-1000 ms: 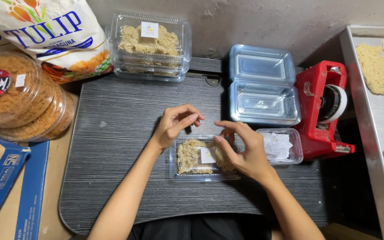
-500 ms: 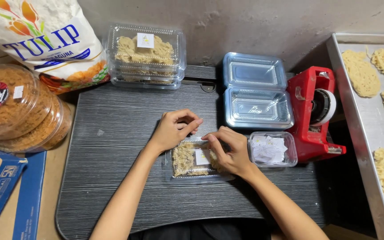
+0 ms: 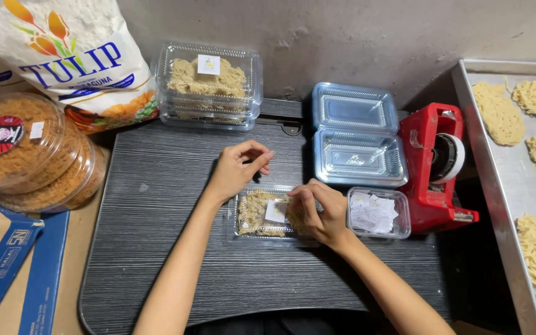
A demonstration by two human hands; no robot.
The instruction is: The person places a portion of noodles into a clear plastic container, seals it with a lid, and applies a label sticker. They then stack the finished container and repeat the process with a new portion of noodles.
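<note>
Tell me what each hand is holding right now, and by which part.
The right hand presses on the lid of the clear noodle box, its fingers at the small paper label. The left hand hovers above it; whether it pinches anything cannot be told.

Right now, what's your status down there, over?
Right hand pressing the small white label onto the clear noodle box. Left hand raised, empty. Nothing in the way.

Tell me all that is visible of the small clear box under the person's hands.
The small clear box is a shallow rectangular container of thin transparent plastic, lying flat on the dark grey board. It is filled with pale brown noodles, and a small white paper square lies on its top. The right hand rests on its right part, covering it. The left hand is just behind it, fingers pinched.
</note>
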